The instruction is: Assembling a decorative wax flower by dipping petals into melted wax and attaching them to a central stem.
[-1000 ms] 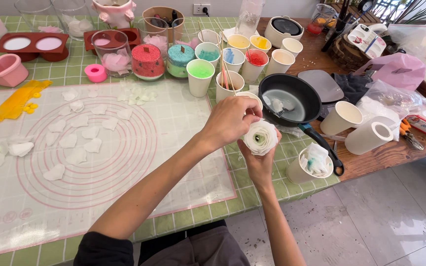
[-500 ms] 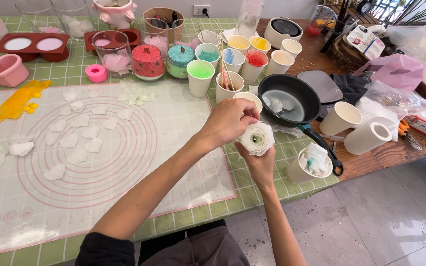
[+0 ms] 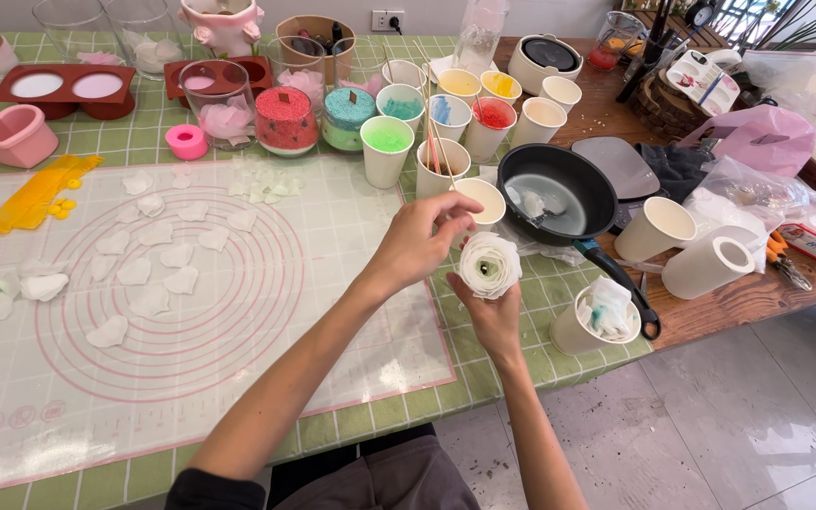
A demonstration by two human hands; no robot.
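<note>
Right hand (image 3: 495, 316) comes up from below with a white flower (image 3: 489, 263) perched on its fingertips, fingers curled closed around the base, right off the near edge of the worktop (image 3: 521, 354). Left hand (image 3: 419, 242) reaches across from the left, thumb and fingertips drawn close together at the flower's upper left edge, touching the outer petals; whether it pinches a loose petal I cannot tell. Just behind the flower sits a paper cup (image 3: 482, 200), and beside that a black pan (image 3: 556, 195) with pale wax in it, handle pointing toward the near edge. To the left lies a white mat (image 3: 238, 312) with pink rings, loose white petals (image 3: 155, 264) scattered over it. Further back, a row of cups with coloured wax: green (image 3: 387, 149), blue, red, yellow. A pink heart mould (image 3: 9, 137) rests at the far left.
</note>
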